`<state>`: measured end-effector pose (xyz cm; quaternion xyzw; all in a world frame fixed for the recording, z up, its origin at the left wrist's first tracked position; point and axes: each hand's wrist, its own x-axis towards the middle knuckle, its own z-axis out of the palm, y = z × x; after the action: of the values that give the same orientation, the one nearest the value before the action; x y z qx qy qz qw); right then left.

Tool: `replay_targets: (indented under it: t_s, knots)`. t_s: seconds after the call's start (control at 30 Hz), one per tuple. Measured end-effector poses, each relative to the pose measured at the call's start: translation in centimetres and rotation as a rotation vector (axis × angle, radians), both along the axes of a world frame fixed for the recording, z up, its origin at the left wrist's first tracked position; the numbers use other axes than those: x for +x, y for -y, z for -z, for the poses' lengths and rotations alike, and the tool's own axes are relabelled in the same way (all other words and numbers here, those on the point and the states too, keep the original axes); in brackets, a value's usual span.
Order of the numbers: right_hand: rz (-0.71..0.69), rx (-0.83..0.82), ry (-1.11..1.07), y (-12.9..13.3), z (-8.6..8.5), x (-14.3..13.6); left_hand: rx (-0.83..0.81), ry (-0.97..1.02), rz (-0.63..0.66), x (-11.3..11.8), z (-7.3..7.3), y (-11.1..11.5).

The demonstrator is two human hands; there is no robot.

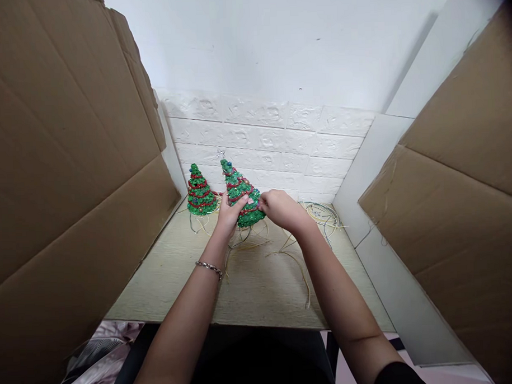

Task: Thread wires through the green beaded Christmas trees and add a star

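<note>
Both forearms extend forward and converge toward the midline, bare to the elbow, with a dark sleeve edge visible at the right upper arm. The left hand (230, 211) is curled, thumb toward the right, with a metal bracelet (209, 267) on its wrist. The right hand (282, 209) is turned knuckles-up, its fingertips pinched together toward the left hand, the two hands close but apart.

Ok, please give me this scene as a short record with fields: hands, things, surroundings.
left hand: grips the left side of the taller tree
right hand: pinches the tree's right side
taller tree: green, red garland, silver star on top
small tree: stands to the left, untouched
wires: loose bundle on the table, right of the hands
bracelet: on the left wrist
walls: cardboard at both sides, white brick panel behind
</note>
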<state>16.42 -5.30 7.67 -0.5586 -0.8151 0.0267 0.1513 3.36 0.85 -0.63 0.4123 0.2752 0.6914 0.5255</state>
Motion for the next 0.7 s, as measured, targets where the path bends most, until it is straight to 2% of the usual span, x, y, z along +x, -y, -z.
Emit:
replay_targets:
  t_s: [0.17,0.4,0.57,0.7]
  knots:
    - [-0.075,0.029,-0.13,0.1,0.2,-0.1,0.002,0.013,-0.004,0.0,0.0,0.0]
    - [-0.109,0.047,-0.129,-0.4,0.2,-0.4,-0.019,0.046,0.014,0.1,-0.3,0.2]
    - [-0.011,0.017,-0.088,0.1,-0.5,0.8,-0.042,0.086,0.006,0.1,-0.3,0.2]
    - [0.101,-0.128,0.033,1.0,-1.3,2.0,-0.019,0.119,-0.001,0.0,0.0,0.0]
